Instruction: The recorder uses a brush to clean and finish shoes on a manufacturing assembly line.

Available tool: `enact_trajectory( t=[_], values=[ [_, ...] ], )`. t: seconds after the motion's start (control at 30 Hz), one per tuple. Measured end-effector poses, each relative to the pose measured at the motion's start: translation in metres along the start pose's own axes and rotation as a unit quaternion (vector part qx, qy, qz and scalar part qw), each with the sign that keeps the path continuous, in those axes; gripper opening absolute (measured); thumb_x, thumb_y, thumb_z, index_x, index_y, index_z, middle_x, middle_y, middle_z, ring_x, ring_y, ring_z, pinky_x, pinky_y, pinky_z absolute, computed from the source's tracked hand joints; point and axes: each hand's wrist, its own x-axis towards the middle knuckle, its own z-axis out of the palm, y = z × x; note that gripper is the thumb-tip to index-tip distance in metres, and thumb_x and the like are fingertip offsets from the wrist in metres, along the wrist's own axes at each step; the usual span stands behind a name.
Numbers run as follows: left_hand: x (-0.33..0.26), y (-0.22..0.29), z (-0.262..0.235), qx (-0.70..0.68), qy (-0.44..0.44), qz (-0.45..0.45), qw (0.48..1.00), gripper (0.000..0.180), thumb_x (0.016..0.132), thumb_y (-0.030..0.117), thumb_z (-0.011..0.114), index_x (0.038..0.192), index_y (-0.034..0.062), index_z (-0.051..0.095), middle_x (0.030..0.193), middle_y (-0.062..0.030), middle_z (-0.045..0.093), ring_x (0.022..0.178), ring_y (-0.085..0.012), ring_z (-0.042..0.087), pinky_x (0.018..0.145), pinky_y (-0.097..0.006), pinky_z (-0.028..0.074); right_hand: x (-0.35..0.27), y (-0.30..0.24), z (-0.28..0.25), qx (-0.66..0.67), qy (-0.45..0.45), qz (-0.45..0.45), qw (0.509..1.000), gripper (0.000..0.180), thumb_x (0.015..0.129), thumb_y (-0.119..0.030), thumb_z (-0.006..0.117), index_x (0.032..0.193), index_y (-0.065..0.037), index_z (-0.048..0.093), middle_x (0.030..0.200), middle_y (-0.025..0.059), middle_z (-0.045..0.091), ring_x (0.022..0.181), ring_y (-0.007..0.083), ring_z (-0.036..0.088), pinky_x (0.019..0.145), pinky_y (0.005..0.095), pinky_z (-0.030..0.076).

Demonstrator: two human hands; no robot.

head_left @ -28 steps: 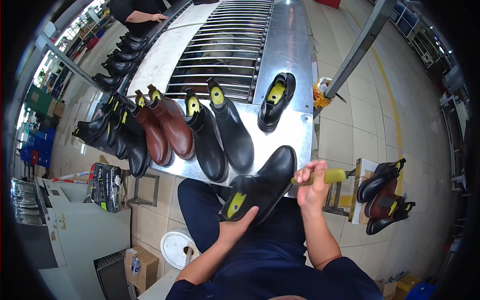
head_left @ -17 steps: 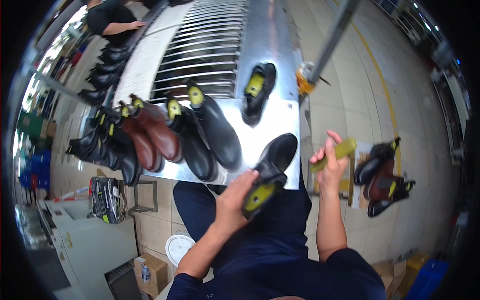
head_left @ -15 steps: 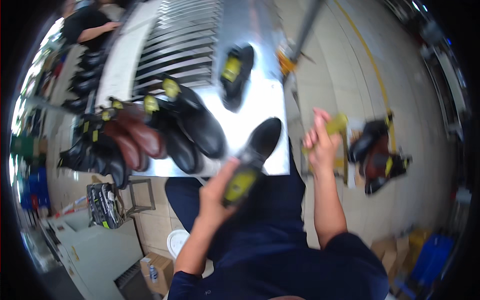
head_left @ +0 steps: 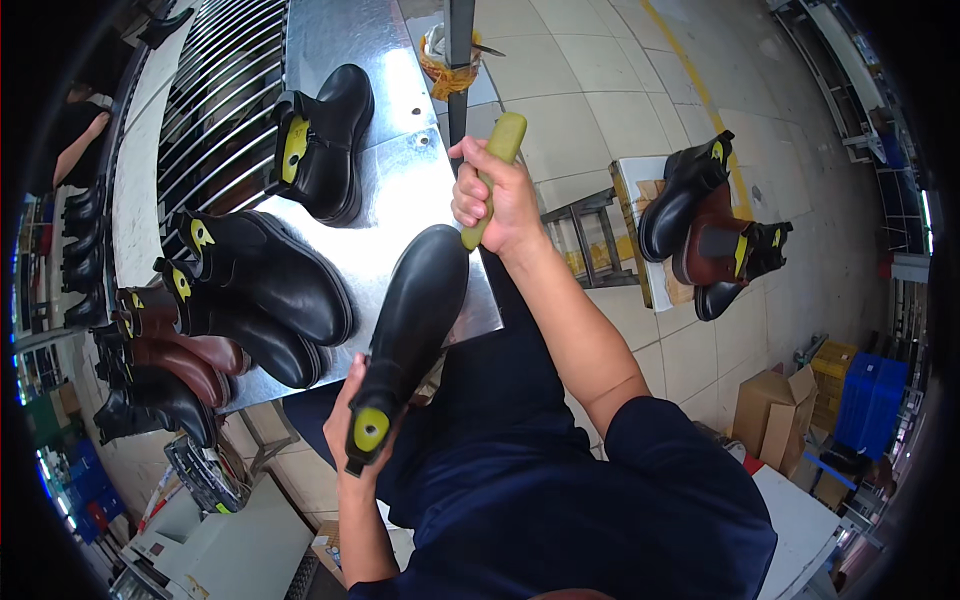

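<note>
A black leather ankle boot [head_left: 420, 295] is in my left hand [head_left: 347, 418], gripped around its shaft. Its toe points away from me, and a yellow insole piece shows in the opening. My right hand [head_left: 505, 200] is closed around a yellow-green bar [head_left: 506, 140] with rounded ends. The bar's lower end is beside the boot's toe; I cannot tell whether they touch. On the metal table [head_left: 400, 110], another black boot [head_left: 345, 140] stands farther off. To the left stand a pair of black boots [head_left: 275, 275] and some brown boots [head_left: 190, 365].
A roller conveyor [head_left: 225, 100] adjoins the table. At the right, several boots [head_left: 690, 210] rest on a small board-topped stand [head_left: 640, 285]. A metal post [head_left: 459, 60] rises by the table's right edge. Cardboard [head_left: 775, 410] and blue boxes [head_left: 870, 400] sit lower right.
My right hand has brought the bar left, close to the held boot's toe. The held boot is turned, its upper now facing up. My view has shifted, moving the table leftward.
</note>
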Motion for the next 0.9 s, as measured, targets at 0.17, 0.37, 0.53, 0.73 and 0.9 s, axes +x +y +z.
enact_trajectory(
  t=[0.17,0.37,0.53,0.73,0.9],
  values=[
    [-0.017,-0.008,0.019,0.031,0.081,0.141,0.986,0.034,0.091,0.001,0.066,0.126,-0.001,0.064,0.133,-0.0237,0.066,0.126,-0.0388,0.063,0.11,-0.051,0.048,0.007,-0.01,0.017,-0.057,-0.048,-0.02,0.997,0.022,0.101,-0.024,0.064,0.103,-0.003,0.059,0.055,-0.0026,0.037,0.041,0.0094,0.036,0.041,0.0279,0.031],
    [-0.016,-0.012,0.02,0.044,0.07,0.158,0.984,0.029,0.092,-0.003,0.064,0.12,0.0036,0.068,0.132,-0.0201,0.067,0.127,-0.0394,0.062,0.109,-0.053,0.048,-0.006,-0.013,0.006,-0.023,-0.093,-0.092,0.991,0.026,0.106,-0.03,0.054,0.102,-0.006,0.062,0.053,-0.0039,0.036,0.041,0.0094,0.035,0.041,0.0271,0.031],
    [-0.017,-0.012,0.018,0.032,0.074,0.153,0.985,0.031,0.09,-0.003,0.066,0.119,0.006,0.069,0.132,-0.0177,0.068,0.127,-0.0389,0.062,0.109,-0.053,0.049,-0.017,-0.014,0.017,-0.039,-0.128,-0.103,0.986,0.027,0.108,-0.03,0.05,0.104,-0.006,0.061,0.055,-0.0034,0.037,0.041,0.0096,0.034,0.044,0.0281,0.032],
    [-0.03,-0.013,0.017,-0.01,0.108,0.091,0.99,0.034,0.089,-0.001,0.069,0.123,-0.0021,0.067,0.129,-0.0221,0.068,0.124,-0.0382,0.065,0.107,-0.048,0.051,-0.027,0.008,0.036,-0.108,-0.071,-0.072,0.989,0.023,0.104,-0.025,0.06,0.103,-0.003,0.06,0.057,-0.0013,0.041,0.044,0.0096,0.039,0.044,0.0276,0.034],
    [-0.099,-0.009,-0.011,0.014,-0.005,-0.14,0.99,0.052,0.088,0.001,0.073,0.138,0.0013,0.057,0.138,-0.0241,0.062,0.131,-0.0366,0.06,0.113,-0.049,0.046,-0.053,0.039,0.043,-0.168,0.0,-0.026,0.986,0.03,0.1,-0.022,0.066,0.116,0.004,0.061,0.06,0.0034,0.051,0.047,0.0127,0.049,0.047,0.0286,0.042]
  ],
)
